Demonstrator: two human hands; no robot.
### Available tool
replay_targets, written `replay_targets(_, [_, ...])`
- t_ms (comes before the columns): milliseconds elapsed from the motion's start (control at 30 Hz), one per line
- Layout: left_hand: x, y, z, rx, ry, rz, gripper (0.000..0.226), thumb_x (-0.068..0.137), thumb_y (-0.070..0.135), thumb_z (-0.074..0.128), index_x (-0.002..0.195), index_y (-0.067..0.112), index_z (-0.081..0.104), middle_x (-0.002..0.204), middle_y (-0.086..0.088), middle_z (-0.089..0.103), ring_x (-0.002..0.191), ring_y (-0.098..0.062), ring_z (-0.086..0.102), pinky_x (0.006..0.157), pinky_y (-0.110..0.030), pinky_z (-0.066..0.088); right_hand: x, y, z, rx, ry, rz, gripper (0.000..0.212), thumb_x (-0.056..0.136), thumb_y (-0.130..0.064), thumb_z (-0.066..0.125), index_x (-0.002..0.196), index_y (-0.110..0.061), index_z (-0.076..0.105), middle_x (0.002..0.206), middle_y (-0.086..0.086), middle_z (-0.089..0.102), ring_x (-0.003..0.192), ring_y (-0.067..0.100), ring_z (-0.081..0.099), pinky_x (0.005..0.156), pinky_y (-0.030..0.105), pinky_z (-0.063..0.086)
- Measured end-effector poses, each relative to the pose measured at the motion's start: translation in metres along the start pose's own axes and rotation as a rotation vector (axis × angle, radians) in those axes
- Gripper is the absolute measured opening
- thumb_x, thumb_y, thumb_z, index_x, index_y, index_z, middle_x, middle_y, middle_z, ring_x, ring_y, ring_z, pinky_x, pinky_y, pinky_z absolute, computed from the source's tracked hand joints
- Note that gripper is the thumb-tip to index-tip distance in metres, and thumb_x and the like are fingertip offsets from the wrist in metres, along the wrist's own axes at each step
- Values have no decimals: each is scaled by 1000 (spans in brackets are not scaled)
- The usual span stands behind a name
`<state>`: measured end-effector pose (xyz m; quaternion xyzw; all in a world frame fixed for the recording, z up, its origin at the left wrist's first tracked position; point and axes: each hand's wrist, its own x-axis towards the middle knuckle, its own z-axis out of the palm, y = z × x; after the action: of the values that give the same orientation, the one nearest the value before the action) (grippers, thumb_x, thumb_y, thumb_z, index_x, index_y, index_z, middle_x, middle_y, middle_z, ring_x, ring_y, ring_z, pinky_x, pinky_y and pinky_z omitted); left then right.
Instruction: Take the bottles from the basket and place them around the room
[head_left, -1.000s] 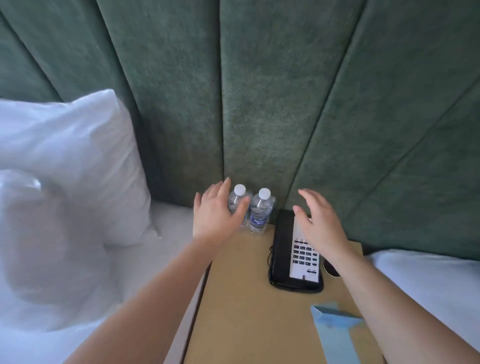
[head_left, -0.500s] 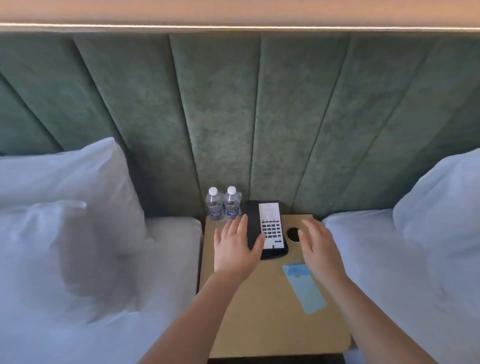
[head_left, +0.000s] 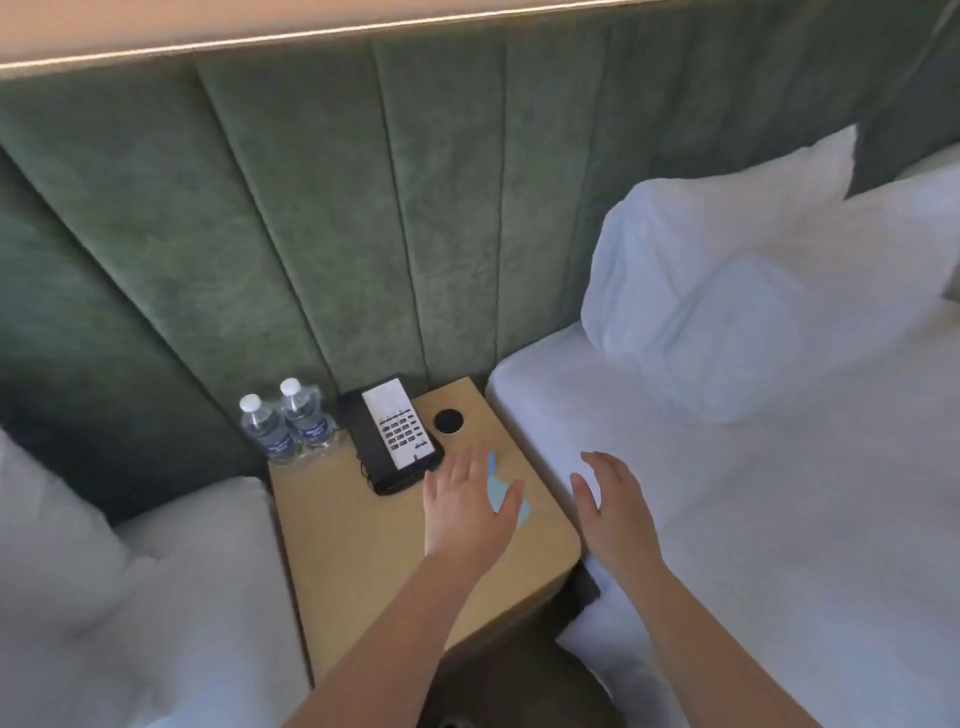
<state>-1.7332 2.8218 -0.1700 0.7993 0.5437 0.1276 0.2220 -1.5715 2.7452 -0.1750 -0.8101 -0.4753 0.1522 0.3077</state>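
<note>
While both hands hovered empty, the left hand (head_left: 470, 512) spread over a pale blue card (head_left: 503, 493) and the right hand (head_left: 613, 506) relaxed above white bedding (head_left: 779, 493), two clear plastic water bottles with white caps (head_left: 285, 423) stood together at the tan wooden nightstand (head_left: 363, 545)'s far left corner, beside a black corded telephone (head_left: 395, 431), against green velvet panelling (head_left: 311, 234).

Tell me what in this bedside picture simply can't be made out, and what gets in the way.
All in the head view:
- Blue card: mostly covered by the left hand, so its print is hidden.
- Bottle labels: too small and blurred to read.
- Phone keys: too small to read.
- Basket: outside the picture.
- Nightstand near edge: hidden by the forearm.
- Left pillow: cut off by the picture's edge.
</note>
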Motion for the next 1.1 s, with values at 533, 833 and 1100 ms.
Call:
replay_targets(533, [-259,278,166,82,-514,795,71,96,62,26,155,26,11,163,1,17,151,-17,5,121,-46,2,-336,208,-200,-47,546,666,38,100,-36,37,132,-19,49,141,-3,42,131,14,39,99,22,32])
replay_targets(833, [-471,391,220,140,-775,1333,71,95,62,28,154,26,14,163,0,17,151,-22,7,121,-49,5,-581,242,-255,-73,949,1199,43,99,-41,35,135,-20,47,146,-1,39,129,18,44,102,32,40])
replay_targets(1100, [-640,422,235,165,-991,1757,71,95,61,31,154,27,14,163,1,16,151,-22,7,120,-51,5,-732,224,-243,-57,1316,1526,39,99,-37,40,131,-17,51,138,1,45,120,20,50,90,26,41])
